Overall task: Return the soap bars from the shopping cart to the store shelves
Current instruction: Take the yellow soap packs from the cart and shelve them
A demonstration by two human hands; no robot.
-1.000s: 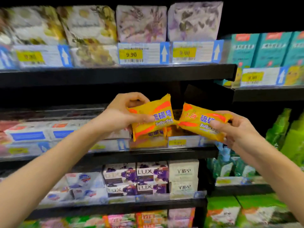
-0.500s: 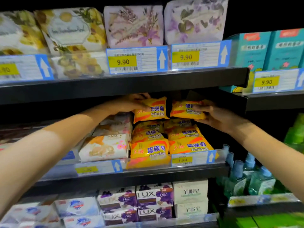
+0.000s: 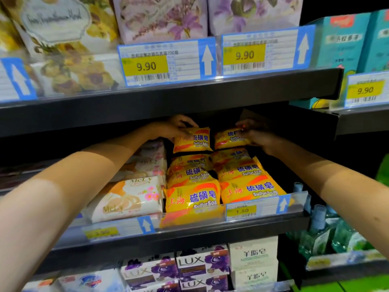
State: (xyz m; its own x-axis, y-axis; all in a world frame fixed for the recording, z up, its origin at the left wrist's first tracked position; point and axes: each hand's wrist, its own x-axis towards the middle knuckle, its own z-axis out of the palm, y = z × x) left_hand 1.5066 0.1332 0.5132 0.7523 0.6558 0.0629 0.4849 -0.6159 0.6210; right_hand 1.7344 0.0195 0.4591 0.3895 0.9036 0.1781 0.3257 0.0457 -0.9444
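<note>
Both hands are clamped on soap. The left hand (image 3: 174, 127) curls its fingers over the top edge of the left pack (image 3: 192, 141), and the right hand (image 3: 256, 135) pinches the upper corner of the right pack (image 3: 228, 139). Taking them by the top likely keeps the knuckles clear in the tight gap and leaves the labels facing out.

Nearest, below the 1.50 tag (image 3: 242, 210), stand Lux boxes (image 3: 202, 264). The tag itself clips to the lip of the shelf (image 3: 189, 237). Left of the tag lie pale Mely bars (image 3: 126, 199). Directly behind the tag sits the yellow stock (image 3: 252, 190), the same sulfur soap, laid in two columns and stepped up toward the back.

Farthest back, above and behind the tag, the two held packs sit side by side on top of that pile, one over each column. They are close under the upper shelf (image 3: 168, 102). One pack per hand suits the two columns, I'd judge. They look at or near their resting place, so letting go seems to be the step in hand. Whether they already bear on the pile I cannot tell. No cart is in view.
</note>
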